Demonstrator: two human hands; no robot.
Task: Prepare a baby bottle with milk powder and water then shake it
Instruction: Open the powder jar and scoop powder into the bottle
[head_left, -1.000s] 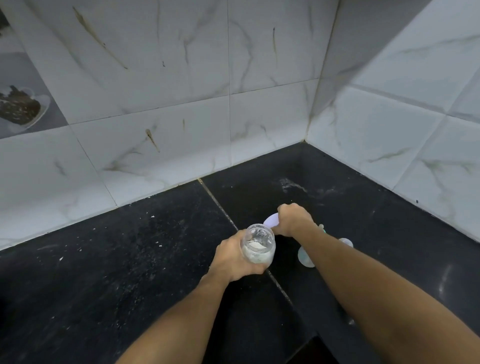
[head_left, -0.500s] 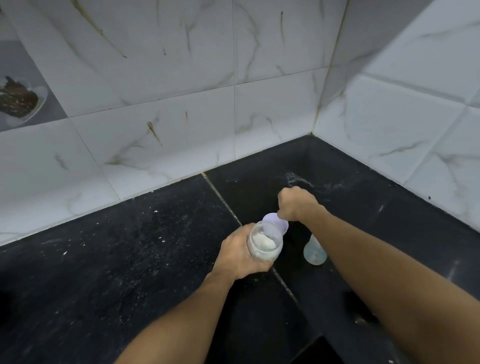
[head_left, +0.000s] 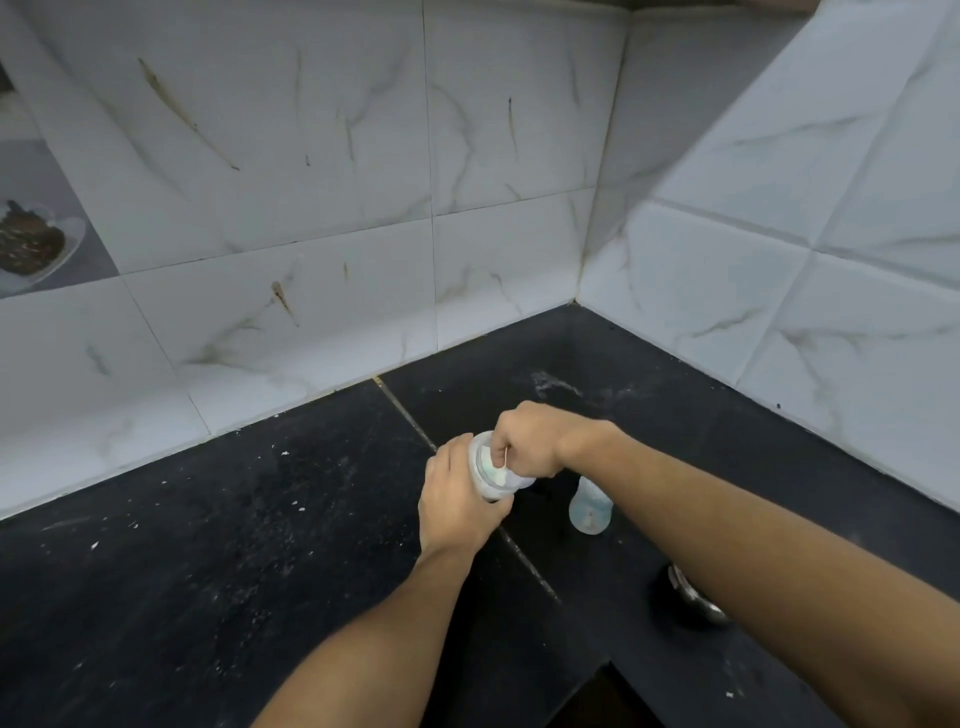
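Held the baby bottle (head_left: 497, 475) over the surface (head_left: 260, 545), toward its back right corner, mouth tipped away. Wrapped the left hand (head_left: 457, 499) round the body to steady it. Clamped the right hand (head_left: 530, 441), fingers curled, on the pale ring (head_left: 480, 457) at the mouth, most likely to screw it down tight before any shaking. Left a clear cap (head_left: 589, 504) standing just right of the bottle, within easy reach. Glimpsed a metal thing (head_left: 693, 592) nearer the front edge, half hidden under the right forearm.
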